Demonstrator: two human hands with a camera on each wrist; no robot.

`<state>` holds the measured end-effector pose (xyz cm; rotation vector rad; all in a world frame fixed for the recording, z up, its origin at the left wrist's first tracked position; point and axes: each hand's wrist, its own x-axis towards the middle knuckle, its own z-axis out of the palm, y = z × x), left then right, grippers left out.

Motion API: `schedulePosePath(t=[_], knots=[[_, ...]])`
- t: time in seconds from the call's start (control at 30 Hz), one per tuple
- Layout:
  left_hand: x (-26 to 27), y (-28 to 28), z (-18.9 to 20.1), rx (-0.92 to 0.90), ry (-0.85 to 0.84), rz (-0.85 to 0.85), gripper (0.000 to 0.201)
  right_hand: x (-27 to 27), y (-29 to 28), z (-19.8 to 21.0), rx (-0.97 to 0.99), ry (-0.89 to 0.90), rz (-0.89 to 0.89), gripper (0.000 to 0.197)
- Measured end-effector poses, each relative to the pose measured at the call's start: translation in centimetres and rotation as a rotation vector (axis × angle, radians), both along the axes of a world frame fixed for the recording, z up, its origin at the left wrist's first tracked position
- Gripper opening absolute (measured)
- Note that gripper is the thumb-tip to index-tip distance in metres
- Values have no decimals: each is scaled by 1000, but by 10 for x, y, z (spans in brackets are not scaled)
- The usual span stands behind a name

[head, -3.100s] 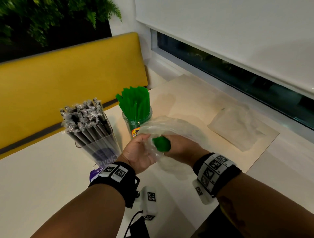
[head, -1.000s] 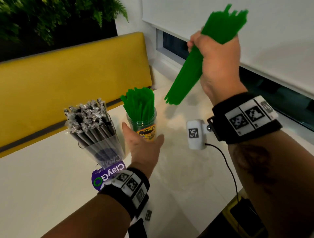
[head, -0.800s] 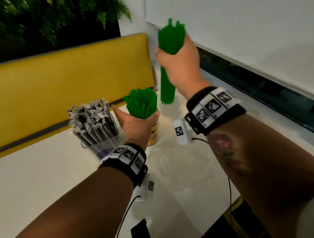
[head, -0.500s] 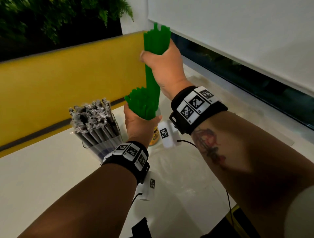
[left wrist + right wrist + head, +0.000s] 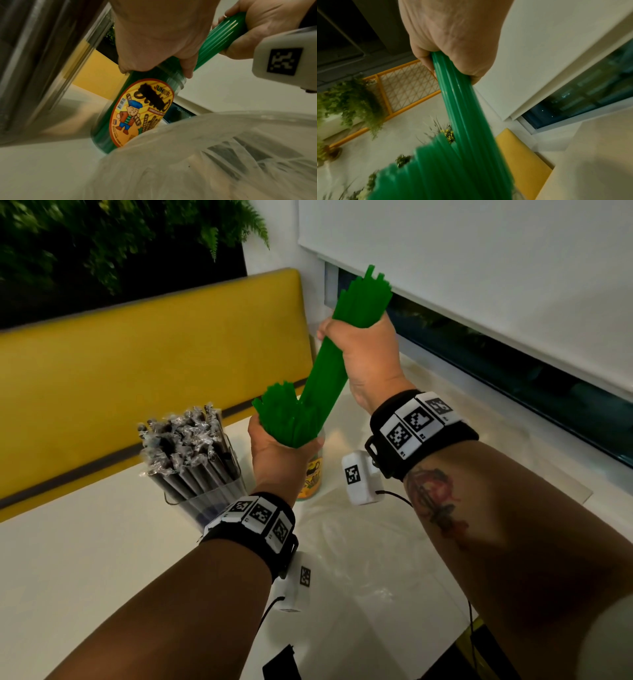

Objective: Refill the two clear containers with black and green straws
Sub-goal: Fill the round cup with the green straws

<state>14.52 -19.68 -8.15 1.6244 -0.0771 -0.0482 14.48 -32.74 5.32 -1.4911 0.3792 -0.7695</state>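
My right hand [image 5: 364, 350] grips a bundle of green straws [image 5: 330, 371] near its top, tilted, with its lower end going into the clear labelled jar [image 5: 142, 115]. My left hand [image 5: 279, 453] is wrapped round the green straws in the jar [image 5: 286, 419] at the rim, holding them to the left. In the left wrist view the left fingers [image 5: 187, 67] touch the jar's rim. In the right wrist view the bundle [image 5: 462, 108] runs down from the right hand [image 5: 452, 37]. The other clear container [image 5: 209, 501], full of wrapped black straws [image 5: 185, 436], stands to the left.
An empty clear plastic bag [image 5: 359, 546] lies on the white table [image 5: 85, 559] in front of the jar. A yellow bench back [image 5: 137, 371] runs behind. A window and white blind [image 5: 479, 268] stand to the right. Cables and a dark item [image 5: 282, 666] lie by the near edge.
The right hand pulled the green bundle out of the bag, lifted it, and brought it down and left into the jar. The left hand reached up and closed round the jar's straws.
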Motion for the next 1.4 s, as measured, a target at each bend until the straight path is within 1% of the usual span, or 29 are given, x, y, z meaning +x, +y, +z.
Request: schedulePosePath(t=[0.03, 0.13, 0.23, 0.3, 0.37, 0.43, 0.5, 0.53, 0.6, 0.63, 0.7, 0.77, 0.9, 0.97, 1.03, 1.1, 1.2, 1.3, 1.4], knots=[[0, 0, 0, 6, 3, -3, 99, 1, -2, 0, 8, -9, -14, 16], [0, 1, 1, 20, 15, -6, 93, 3, -3, 0, 51, -39, -7, 21], [2, 0, 1, 27, 14, -11, 96, 6, 4, 0, 95, -59, 68, 18], [2, 0, 0, 57, 7, -11, 100, 6, 5, 1, 149, -68, 147, 12], [3, -1, 0, 83, 1, -20, 105, 2, 8, -3, 192, -30, 255, 5], [5, -2, -1, 77, -3, -41, 106, -3, 11, -19, 185, 62, 350, 3], [6, -3, -2, 60, -6, -58, 106, -5, 14, -40, 168, 121, 375, 18], [6, -3, -2, 57, -8, -61, 105, -6, 16, -50, 175, 123, 354, 25], [7, -4, -2, 55, -10, -63, 104, -5, 20, -58, 146, 108, 254, 33], [7, -3, -2, 53, -9, -57, 103, -3, 21, -59, 113, 101, 190, 32], [7, -2, -3, 44, -3, -34, 101, 3, 20, -56, 97, 83, 63, 23], [7, 0, -3, 40, 13, -24, 98, 8, 16, -51, 174, 64, -13, 21], [6, -1, -2, 38, 16, -39, 96, 12, 15, -49, 273, 45, -14, 17], [6, -1, -2, 26, 13, -41, 98, 11, 17, -56, 278, 56, -20, 18], [6, -1, -2, 38, 6, -58, 102, 9, 17, -66, 221, 101, -25, 20], [5, 1, -1, 58, -16, -67, 107, 8, 20, -72, 170, 134, 15, 21], [3, 2, 0, 82, -32, -61, 110, 6, 26, -73, 132, 143, 87, 32], [1, 3, 3, 69, -48, -57, 116, 3, 32, -72, 63, 155, 92, 38], [-4, 2, 8, -4, -70, -64, 124, -4, 36, -71, -15, 145, 65, 43]])
